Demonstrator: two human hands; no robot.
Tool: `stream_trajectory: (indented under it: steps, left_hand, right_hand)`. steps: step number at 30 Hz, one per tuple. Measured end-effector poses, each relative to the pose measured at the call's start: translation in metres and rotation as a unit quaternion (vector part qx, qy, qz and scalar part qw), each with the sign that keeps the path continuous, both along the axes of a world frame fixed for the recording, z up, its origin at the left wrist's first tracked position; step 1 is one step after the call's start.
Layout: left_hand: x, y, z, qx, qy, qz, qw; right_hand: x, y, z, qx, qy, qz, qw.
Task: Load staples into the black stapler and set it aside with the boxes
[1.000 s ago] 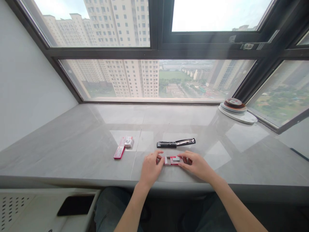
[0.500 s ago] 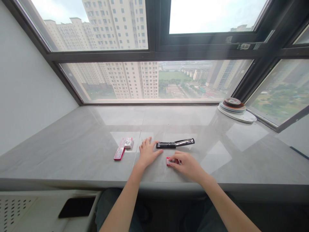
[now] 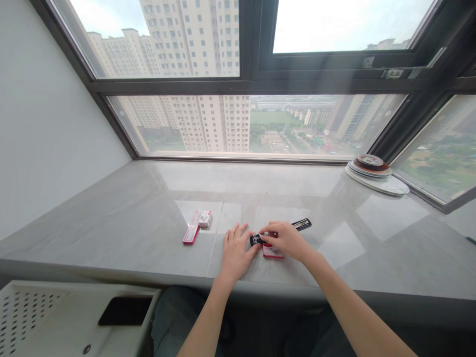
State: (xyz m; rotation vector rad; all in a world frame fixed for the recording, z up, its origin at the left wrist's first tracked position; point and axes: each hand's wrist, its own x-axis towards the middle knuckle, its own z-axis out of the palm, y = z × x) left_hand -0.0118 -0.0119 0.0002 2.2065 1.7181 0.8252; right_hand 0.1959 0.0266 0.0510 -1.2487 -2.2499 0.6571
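One opened black stapler [image 3: 255, 240] on the counter [image 3: 122, 233], two hands.
Left hand [image 3: 235, 252]: finger and thumb pinching its end. Right hand [image 3: 287, 240]: fingers closed over its body. Apparent step: positioning; calls for steadiness.

The stapler [image 3: 256, 240] is black, its neighbouring box [image 3: 273, 253] seemingly pink, red-edged.

Palm-down left grip [image 3: 237, 253], pinched right grip [image 3: 283, 239]

A black stapler [image 3: 256, 240], opened out, slants just behind a flat red-and-white box [image 3: 273, 252].
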Motion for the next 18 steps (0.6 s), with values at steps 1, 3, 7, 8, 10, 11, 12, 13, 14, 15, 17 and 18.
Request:
stream_trajectory:
  steps: [1, 3, 7, 8, 10, 11, 12, 13, 14, 15, 17, 18]
  left_hand:
    - [0.000, 0.000, 0.000, 0.002, 0.000, -0.001, 1.000]
    - [0.000, -0.001, 0.000, 0.004, -0.001, -0.001, 1.000]
    - [0.000, -0.001, -0.001, 0.004, -0.002, -0.001, 1.000]
    - [0.000, -0.001, -0.001, 0.003, -0.001, -0.001, 1.000]
    - [0.000, -0.001, -0.001, 0.002, 0.001, -0.001, 1.000]
    - [0.000, 0.000, -0.001, 0.001, 0.002, -0.002, 1.000]
    - [0.000, 0.000, -0.002, 0.000, 0.003, -0.003, 1.000]
    - [0.000, 0.000, -0.002, -0.002, 0.004, -0.004, 1.000]
    - [0.000, 0.001, -0.001, -0.003, 0.003, -0.004, 1.000]
    - [0.001, 0.001, -0.001, -0.005, 0.003, -0.005, 1.000]
    - [0.001, 0.002, -0.001, -0.010, 0.001, -0.006, 1.000]
    - [0.001, 0.003, 0.000, -0.012, 0.000, -0.007, 1.000]
  right_hand:
    - [0.000, -0.001, 0.000, 0.002, -0.005, -0.001, 1.000]
    - [0.003, -0.002, 0.001, 0.007, -0.009, -0.017, 1.000]
    - [0.010, -0.007, 0.002, 0.014, -0.030, -0.090, 0.995]
    - [0.010, -0.009, 0.002, 0.011, -0.040, -0.095, 0.995]
    - [0.007, -0.016, 0.002, -0.001, -0.047, -0.079, 0.996]
    - [0.006, -0.020, 0.001, -0.010, -0.039, -0.066, 0.997]
    - [0.005, -0.025, 0.000, -0.018, -0.023, -0.057, 0.998]
    - [0.006, -0.029, -0.002, -0.026, -0.001, -0.057, 0.998]
    - [0.010, -0.034, -0.004, -0.033, 0.026, -0.069, 0.997]
    - [0.017, -0.038, -0.007, -0.043, 0.052, -0.089, 0.994]
    - [0.041, -0.044, -0.013, -0.083, 0.087, -0.141, 0.983]
    - [0.057, -0.045, -0.017, -0.112, 0.091, -0.165, 0.976]
